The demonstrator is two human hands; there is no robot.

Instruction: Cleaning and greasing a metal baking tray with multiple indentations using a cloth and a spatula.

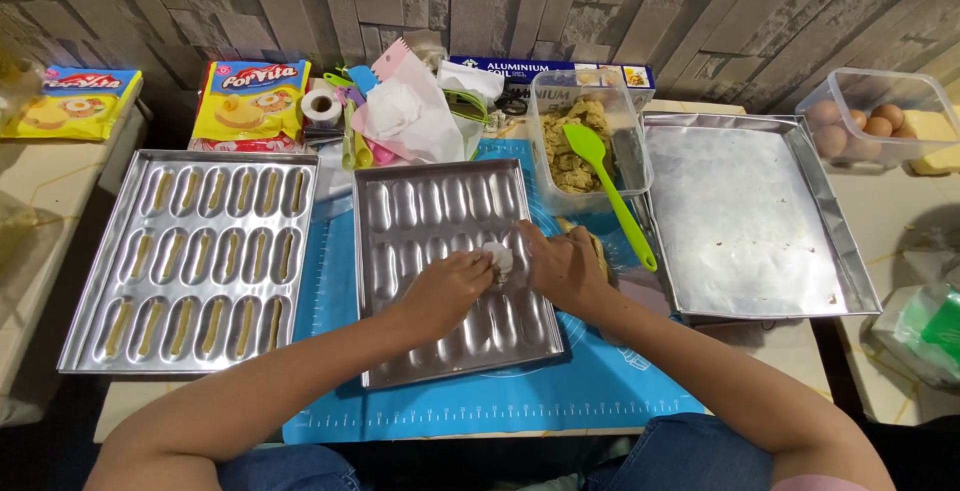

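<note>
- One blue mat [600, 391] under the middle mould.
- Three metal trays: flat tray [745, 216] right, two moulds [190, 256] [440, 281].
- Two yellow packets [250, 101] [70, 101] at back left.
- One tub [590, 141], green spatula [610, 186].
- Left hand [445, 286], right hand [560, 266]: fingers pinching a white wad [498, 259] on the middle mould.

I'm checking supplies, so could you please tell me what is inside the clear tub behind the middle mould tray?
The clear tub holds crumbly tan dough and a green spatula. The tub's bottom is covered.

Bare forearms — blue denim jeans
</note>
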